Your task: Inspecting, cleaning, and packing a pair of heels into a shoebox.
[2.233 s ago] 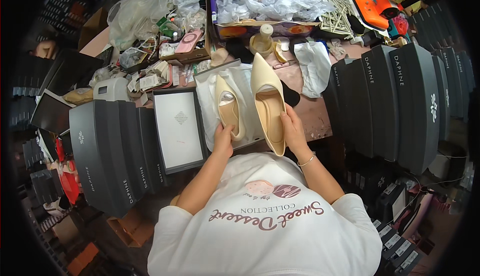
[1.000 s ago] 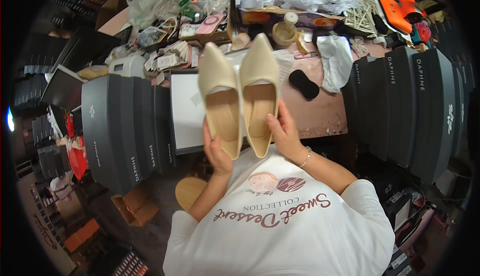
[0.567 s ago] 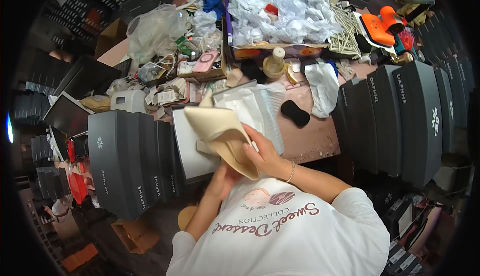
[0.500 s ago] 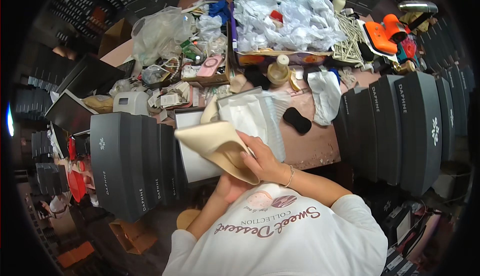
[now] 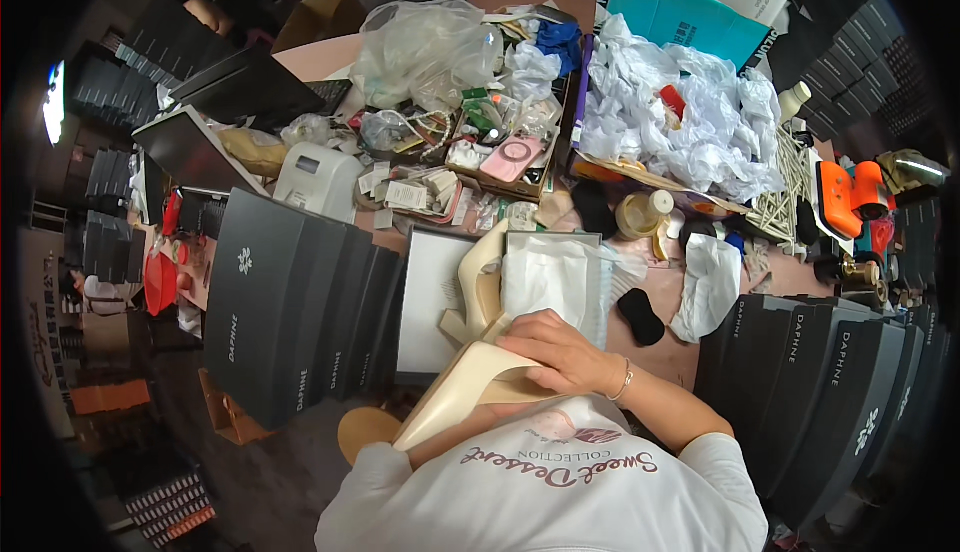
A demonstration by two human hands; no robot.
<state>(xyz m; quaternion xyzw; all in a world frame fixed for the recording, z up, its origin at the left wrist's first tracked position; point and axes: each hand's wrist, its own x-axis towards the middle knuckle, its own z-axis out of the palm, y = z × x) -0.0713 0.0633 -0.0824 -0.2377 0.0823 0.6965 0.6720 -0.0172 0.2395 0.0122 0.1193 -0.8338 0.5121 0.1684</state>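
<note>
My right hand is closed around a cream high-heeled shoe, tilted with its pointed toe toward the lower left. My left forearm passes beneath this shoe, and the left hand's fingers are hidden behind it and the shirt. Just beyond lies a second cream heeled shoe, at the open grey shoebox with a pale inside. White tissue paper rests beside that shoe, on the right half of the box.
Stacked dark shoeboxes stand left and right. Behind are a carton of crumpled white paper, a pink phone-like thing, a glue jar and an orange device. A black pad lies right of the box.
The held shoe has come down toward my body, its toe swinging to the lower left. The second shoe is now more exposed. My view has turned left, shifting the scene rightward.
</note>
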